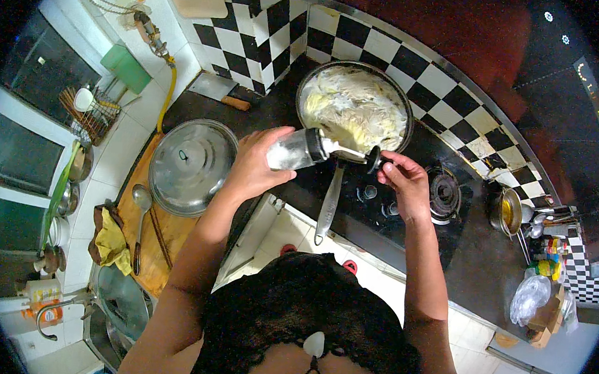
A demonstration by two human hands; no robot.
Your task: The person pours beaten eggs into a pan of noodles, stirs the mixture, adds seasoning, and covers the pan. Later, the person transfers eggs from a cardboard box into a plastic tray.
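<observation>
My left hand (260,165) holds a clear jar (293,150) of white granules, tilted on its side with its black-collared mouth to the right. In my right hand (406,182) is a black lid (374,159) with a spoon (349,151) attached, its white end at the mouth of the jar. Both are over the near edge of a wide pan (357,106) filled with pale, shredded-looking food in whitish liquid or steam. The pan sits on the stove, its metal handle (330,202) pointing toward me.
A domed metal lid (194,167) lies left of my left hand. Beyond it is a cleaver (213,86). A wooden board (156,228) holds a ladle (142,198) and chopsticks (161,237). Right of the pan are a bare burner (442,194) and a pot with yellow liquid (510,211).
</observation>
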